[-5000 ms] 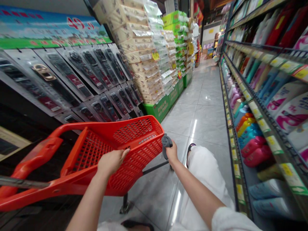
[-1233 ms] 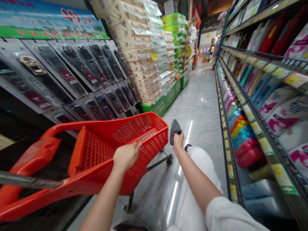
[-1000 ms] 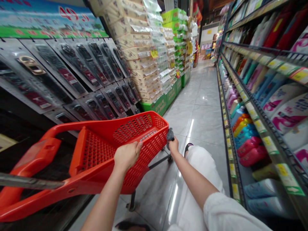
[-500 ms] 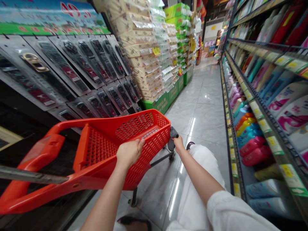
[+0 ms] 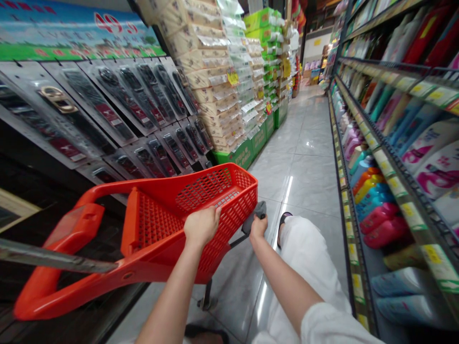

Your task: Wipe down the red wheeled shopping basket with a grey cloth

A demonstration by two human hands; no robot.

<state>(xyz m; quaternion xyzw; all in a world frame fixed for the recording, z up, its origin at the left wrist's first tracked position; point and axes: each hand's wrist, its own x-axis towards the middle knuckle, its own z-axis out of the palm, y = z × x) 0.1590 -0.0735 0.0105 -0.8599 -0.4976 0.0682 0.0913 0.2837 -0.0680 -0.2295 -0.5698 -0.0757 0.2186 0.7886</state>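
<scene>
A red plastic shopping cart point(image 5: 158, 263) stands in front of me, its handle to the left and its slotted basket toward the middle. My left hand point(image 5: 202, 226) is closed over the near top rim of the basket, with the thumb lying along the edge. Beside the narrow right end of the basket, my right hand point(image 5: 258, 225) is closed on a dark grey cloth point(image 5: 261, 209). Part of that cloth hangs below the basket corner, next to the cart's frame.
Packaged belts point(image 5: 107, 100) hang on a rack at left. Stacked tissue packs point(image 5: 215, 86) stand on a green base beyond it. Shelves of bottles point(image 5: 376, 196) line the right side. The grey tiled aisle point(image 5: 308, 138) runs ahead. A grey metal bar point(image 5: 53, 258) crosses near the cart handle.
My right hand has moved lower and slightly left with the grey cloth, which now sits lower at the basket's end. The cart and my left hand have shifted slightly right in view.
</scene>
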